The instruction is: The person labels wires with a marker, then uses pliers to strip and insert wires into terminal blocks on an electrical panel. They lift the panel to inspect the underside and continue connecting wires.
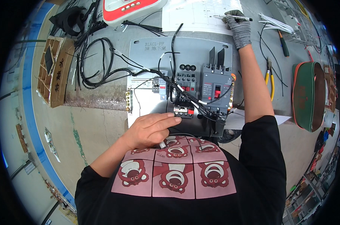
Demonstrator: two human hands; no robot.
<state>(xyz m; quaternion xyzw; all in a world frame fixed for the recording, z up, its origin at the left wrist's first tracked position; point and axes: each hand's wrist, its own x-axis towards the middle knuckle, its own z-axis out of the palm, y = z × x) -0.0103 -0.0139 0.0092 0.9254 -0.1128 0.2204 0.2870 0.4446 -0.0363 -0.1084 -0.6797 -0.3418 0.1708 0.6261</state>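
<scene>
Dark writing [155, 45] is standing in two rows on the grey plate [201, 45], black characters [59, 77] are running down the cardboard box [67, 56], and reddish marks [303, 92] are showing on the green bag [304, 112].

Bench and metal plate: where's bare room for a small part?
Metal plate: upper strip between the black cable and black fins. Bench: small patch between cable coil and plate; narrow strip left of the green bag. Crowded: the middle, wires over the contactor and breaker, left hand close by.
</scene>
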